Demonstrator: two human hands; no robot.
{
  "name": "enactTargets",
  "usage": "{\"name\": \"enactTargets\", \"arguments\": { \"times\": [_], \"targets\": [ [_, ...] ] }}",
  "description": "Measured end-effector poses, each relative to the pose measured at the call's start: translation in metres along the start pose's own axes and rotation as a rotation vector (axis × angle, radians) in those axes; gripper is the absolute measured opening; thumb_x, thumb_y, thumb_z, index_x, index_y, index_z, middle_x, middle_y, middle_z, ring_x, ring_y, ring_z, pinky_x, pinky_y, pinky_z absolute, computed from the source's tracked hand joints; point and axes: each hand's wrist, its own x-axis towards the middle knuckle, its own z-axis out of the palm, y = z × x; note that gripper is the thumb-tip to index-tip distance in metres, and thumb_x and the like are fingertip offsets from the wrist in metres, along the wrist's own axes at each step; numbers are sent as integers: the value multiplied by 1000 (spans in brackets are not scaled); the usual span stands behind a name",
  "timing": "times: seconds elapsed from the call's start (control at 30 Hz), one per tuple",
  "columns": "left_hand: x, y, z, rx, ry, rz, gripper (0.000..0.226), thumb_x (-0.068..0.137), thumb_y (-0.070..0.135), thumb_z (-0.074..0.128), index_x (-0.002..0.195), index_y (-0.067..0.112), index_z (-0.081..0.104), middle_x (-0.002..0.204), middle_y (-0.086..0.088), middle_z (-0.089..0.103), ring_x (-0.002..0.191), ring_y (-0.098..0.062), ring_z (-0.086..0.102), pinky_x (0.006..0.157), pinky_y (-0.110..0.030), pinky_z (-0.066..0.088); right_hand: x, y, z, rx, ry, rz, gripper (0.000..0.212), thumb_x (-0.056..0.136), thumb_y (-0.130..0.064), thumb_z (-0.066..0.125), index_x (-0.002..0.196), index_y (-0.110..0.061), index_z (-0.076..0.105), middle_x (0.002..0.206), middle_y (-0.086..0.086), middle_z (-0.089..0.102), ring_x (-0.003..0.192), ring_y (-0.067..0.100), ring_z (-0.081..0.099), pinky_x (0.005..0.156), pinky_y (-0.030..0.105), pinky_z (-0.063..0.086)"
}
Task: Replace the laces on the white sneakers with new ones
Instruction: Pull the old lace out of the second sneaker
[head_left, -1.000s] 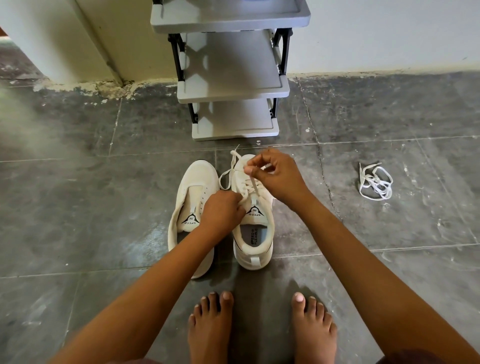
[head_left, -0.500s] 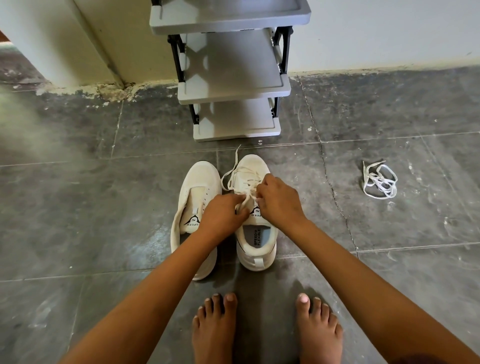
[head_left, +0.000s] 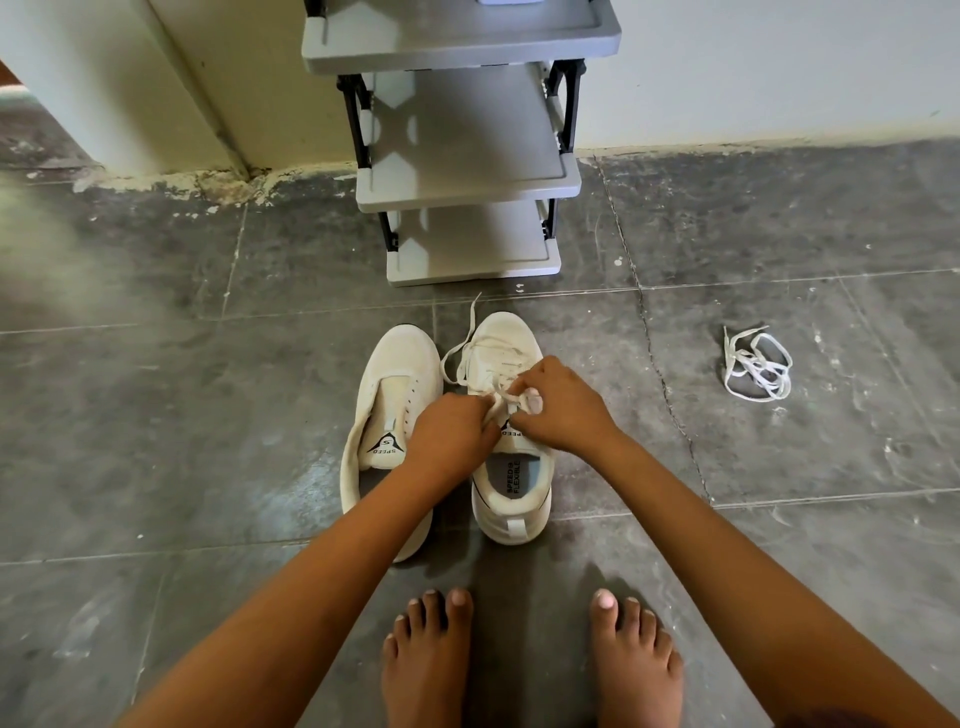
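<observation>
Two white sneakers stand side by side on the grey tiled floor, toes pointing away from me. The left sneaker (head_left: 392, 395) has bare eyelets and no lace. The right sneaker (head_left: 511, 478) carries a white lace (head_left: 462, 345) whose loose end trails over its toe. My left hand (head_left: 451, 441) and my right hand (head_left: 563, 408) meet above this shoe's tongue, each pinching a strand of the lace where the strands cross. A loose bundle of white lace (head_left: 756, 366) lies on the floor to the right.
A grey plastic shoe rack (head_left: 467, 176) with black brackets stands against the wall just beyond the sneakers. My bare feet (head_left: 527, 660) rest on the tiles below the shoes. A wall corner (head_left: 208, 130) juts out at the upper left.
My right hand came down from a raised pull above the shoe's toe to meet my left hand at the tongue. The lace now sits drawn in between both hands.
</observation>
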Motion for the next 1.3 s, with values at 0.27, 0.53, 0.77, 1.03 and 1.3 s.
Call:
{"name": "enactTargets", "arguments": {
  "times": [0.27,0.53,0.77,1.03,1.3],
  "targets": [
    [0,1,1,1,3,2,19,90,22,49,87,5,58,88,-14,64,83,-29,57,63,-32,35,2,-6,6,-193,226,-80,23,91,-24,50,107,-12,62,113,4,53,106,22,50,73,34,43],
    [4,2,4,80,-10,4,23,93,25,46,101,7,57,97,-16,62,89,-30,57,65,-31,33,-2,-1,14,192,270,-51,10,92,-15,53,99,-10,58,108,4,52,91,22,57,67,29,39],
    [4,1,5,84,1,17,23,93,25,45,95,6,57,95,-16,63,86,-31,58,64,-32,34,-4,-2,15,36,184,-36,27,92,-26,53,111,-6,53,116,12,46,94,26,55,67,29,41],
    [5,-1,6,71,-1,4,23,94,27,46,95,7,58,95,-14,63,84,-28,58,63,-31,34,1,-5,8,-273,131,-96,35,90,-36,51,120,-20,57,121,5,48,109,21,48,70,31,42],
    [8,0,5,116,-12,16,21,92,24,47,96,6,57,95,-17,63,88,-33,58,63,-32,32,-4,-20,-5,221,379,-131,14,90,-22,60,97,-14,68,109,-2,58,93,18,59,71,28,43]
  ]
}}
